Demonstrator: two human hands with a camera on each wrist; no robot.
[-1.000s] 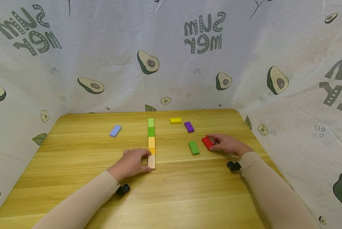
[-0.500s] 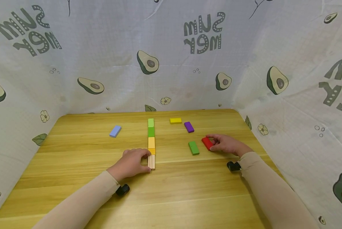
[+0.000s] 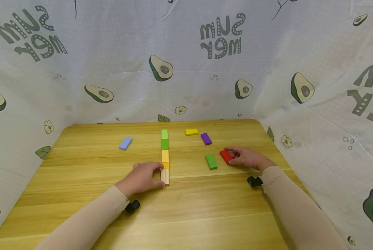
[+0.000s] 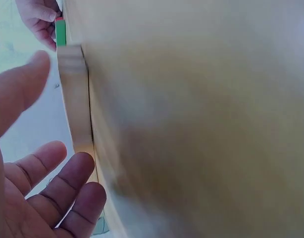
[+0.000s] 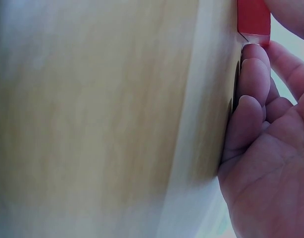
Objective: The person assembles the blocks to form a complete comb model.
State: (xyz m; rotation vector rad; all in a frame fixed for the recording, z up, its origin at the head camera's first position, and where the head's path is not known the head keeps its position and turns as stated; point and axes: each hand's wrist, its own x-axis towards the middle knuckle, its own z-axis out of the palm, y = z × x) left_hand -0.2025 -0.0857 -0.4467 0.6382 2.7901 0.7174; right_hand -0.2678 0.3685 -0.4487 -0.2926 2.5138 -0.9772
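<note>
In the head view a straight row of wooden blocks runs away from me, with a light green block (image 3: pixel 164 134) at its far end and a plain wood block (image 3: pixel 165 177) at its near end. My left hand (image 3: pixel 142 177) is beside that plain block, thumb and fingers spread about its two ends. The left wrist view shows these fingers (image 4: pixel 75 171) relaxed, a little off the block. To the right, my right hand (image 3: pixel 247 158) pinches a red block (image 3: pixel 226 157) lying on the table. Its remaining fingers rest on the tabletop in the right wrist view.
A green block (image 3: pixel 211 161) lies just left of the red one. Farther back are a purple block (image 3: pixel 206 139) and a yellow block (image 3: pixel 191 132). A blue block (image 3: pixel 125 143) sits left of the row. Printed cloth (image 3: pixel 192 90) surrounds the wooden table (image 3: pixel 192 215).
My left hand has drawn very slightly to the left, its fingertips easing off the plain wood block. The right hand and the red block have stayed put.
</note>
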